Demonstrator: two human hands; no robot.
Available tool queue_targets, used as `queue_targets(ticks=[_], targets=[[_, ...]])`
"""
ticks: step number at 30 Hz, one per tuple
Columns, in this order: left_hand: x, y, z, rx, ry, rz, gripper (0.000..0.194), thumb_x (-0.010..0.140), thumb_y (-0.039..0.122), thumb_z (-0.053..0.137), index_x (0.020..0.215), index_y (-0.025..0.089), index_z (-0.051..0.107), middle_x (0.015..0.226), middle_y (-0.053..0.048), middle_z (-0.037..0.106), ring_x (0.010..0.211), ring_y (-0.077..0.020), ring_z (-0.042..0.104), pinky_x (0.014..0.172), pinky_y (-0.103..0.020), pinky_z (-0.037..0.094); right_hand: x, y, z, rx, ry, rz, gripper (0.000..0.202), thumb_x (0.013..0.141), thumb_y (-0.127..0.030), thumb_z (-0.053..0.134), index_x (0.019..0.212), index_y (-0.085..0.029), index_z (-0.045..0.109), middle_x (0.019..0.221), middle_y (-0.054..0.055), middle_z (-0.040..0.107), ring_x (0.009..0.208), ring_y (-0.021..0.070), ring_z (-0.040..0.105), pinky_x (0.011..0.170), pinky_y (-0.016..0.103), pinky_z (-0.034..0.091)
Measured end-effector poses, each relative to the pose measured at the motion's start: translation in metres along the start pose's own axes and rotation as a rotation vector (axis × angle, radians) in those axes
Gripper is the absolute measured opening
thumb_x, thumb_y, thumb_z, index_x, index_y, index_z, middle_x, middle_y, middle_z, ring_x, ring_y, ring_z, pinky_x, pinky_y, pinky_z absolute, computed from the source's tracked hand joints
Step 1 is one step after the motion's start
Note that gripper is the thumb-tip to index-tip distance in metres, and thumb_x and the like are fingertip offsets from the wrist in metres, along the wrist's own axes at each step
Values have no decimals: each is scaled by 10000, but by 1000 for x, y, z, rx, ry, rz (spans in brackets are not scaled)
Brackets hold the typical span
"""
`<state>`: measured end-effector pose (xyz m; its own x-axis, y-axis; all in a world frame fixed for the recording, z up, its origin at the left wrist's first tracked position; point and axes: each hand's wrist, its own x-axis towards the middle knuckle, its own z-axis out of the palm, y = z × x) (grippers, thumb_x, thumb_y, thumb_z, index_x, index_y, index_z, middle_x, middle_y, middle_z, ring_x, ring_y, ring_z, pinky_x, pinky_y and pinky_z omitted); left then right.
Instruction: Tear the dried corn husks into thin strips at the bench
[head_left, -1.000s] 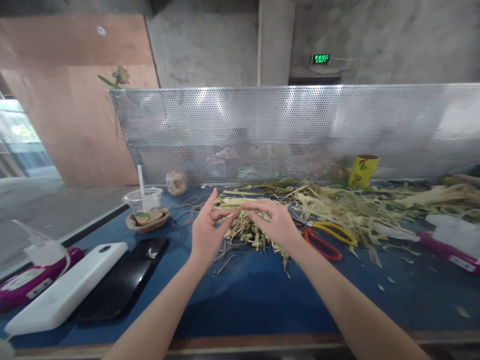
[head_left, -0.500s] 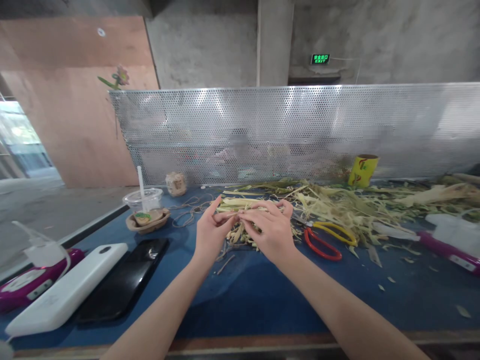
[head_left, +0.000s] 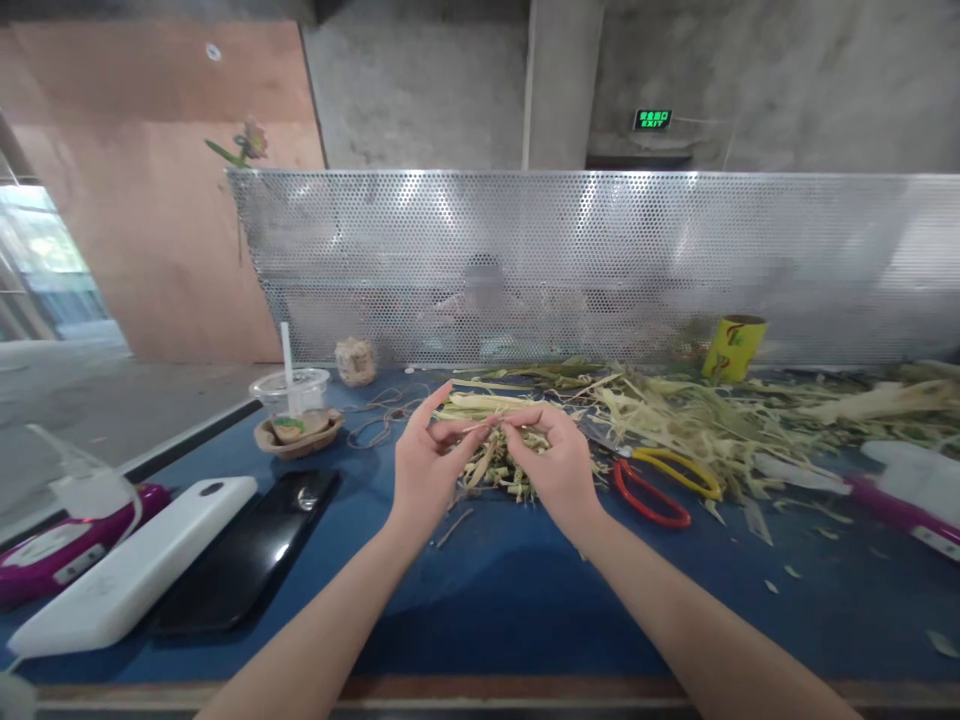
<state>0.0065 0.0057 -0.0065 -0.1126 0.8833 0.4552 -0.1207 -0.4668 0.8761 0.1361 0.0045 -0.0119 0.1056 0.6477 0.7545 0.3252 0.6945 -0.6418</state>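
Over a bundle of dried pale-green husk strips (head_left: 517, 478), my left hand (head_left: 429, 455) and my right hand (head_left: 551, 450) meet fingertip to fingertip. Both are closed in a pinch on what looks like a thin strand; the fingers hide most of it. My left thumb or index finger sticks up apart from the pinch. The cut ends of the bundle face me, below the hands. Loops of thin brown twine (head_left: 386, 415) lie to the left of the bundle. Scissors (head_left: 652, 490) with red and yellow handles rest just right of my right hand.
Loose husks (head_left: 675, 410) spread across the right and back. A yellow tube (head_left: 735, 348) stands there. On the left are a plastic cup (head_left: 292, 385) in a cardboard holder, a phone (head_left: 247, 550), a white power bank (head_left: 142, 560) and a purple power strip (head_left: 60, 560). A perforated metal screen (head_left: 525, 260) borders the back.
My right hand's fingers have drawn back and curled into a tighter pinch, uncovering more of the bundle's cut ends. The view has shifted slightly.
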Motion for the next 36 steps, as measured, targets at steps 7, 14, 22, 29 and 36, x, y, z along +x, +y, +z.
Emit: queue_targets(ticks=[7,14,22,29,36], targets=[[-2,-1,0,43,-1,50,666,659,233,689,1249,109,405,734,-36,713,745,-176,670,760,-310,519,-1,2,2,87,-14,83,41,742,-231,558,726,-198,540,802,52,694,793,198,651,788,382,471],[-2,-3,-2,199,-3,108,644,690,257,662,1264,138,394,741,-26,703,761,-169,655,786,-317,492,1,4,3,202,-10,186,89,729,-202,570,790,-195,506,827,51,688,857,182,648,834,354,468],[-1,-9,-4,211,-60,148,616,708,256,650,1261,151,398,757,-36,701,742,-171,648,757,-316,482,8,11,-5,398,-149,359,240,714,-259,632,876,-215,460,726,2,707,780,175,668,800,346,488],[0,-4,-6,130,-139,123,672,689,234,663,1282,133,363,732,-33,691,734,-170,652,706,-287,492,10,3,-12,78,-115,102,51,712,-218,630,752,-190,645,756,36,700,742,176,655,697,297,514],[3,0,-8,64,-200,9,778,659,212,682,1328,121,295,732,-29,689,670,-141,630,642,-256,477,15,3,-23,-186,-300,-342,180,787,-144,546,873,-222,684,873,42,702,839,173,629,765,328,496]])
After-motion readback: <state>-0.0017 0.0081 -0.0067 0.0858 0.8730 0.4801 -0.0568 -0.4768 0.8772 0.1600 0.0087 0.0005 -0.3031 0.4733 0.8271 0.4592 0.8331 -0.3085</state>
